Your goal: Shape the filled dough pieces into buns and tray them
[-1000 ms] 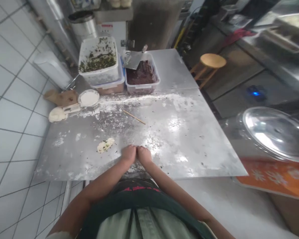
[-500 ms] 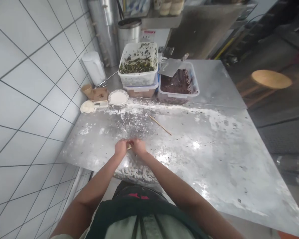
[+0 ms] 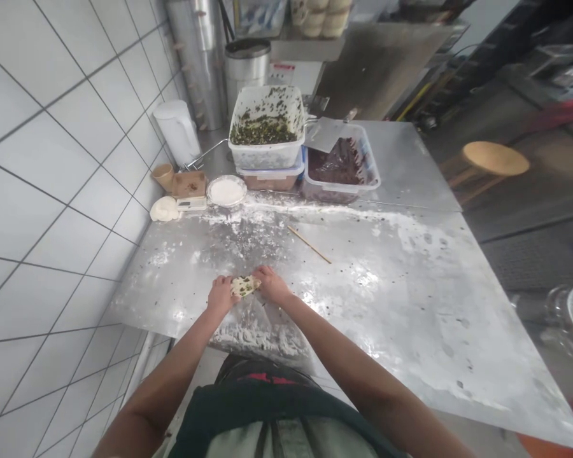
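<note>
A small flat piece of dough with green filling (image 3: 245, 285) lies on the floured steel table (image 3: 410, 280) near its front edge. My left hand (image 3: 221, 296) grips its left end with curled fingers. My right hand (image 3: 271, 284) holds its right end, fingers bent over it. Both hands rest on the table surface, with the dough between them.
At the back stand a tub of chopped greens (image 3: 266, 126) on another tub, a tub of dark paste (image 3: 341, 163) with a scraper, a flour dish (image 3: 226, 190), a small scale (image 3: 190, 193) and a dough lump (image 3: 165, 209). A thin wooden stick (image 3: 309, 244) lies mid-table. A stool (image 3: 494, 159) stands right.
The view swung left towards the tiled wall. My hands moved from the table's front edge to the dough piece and took hold of both its ends.
</note>
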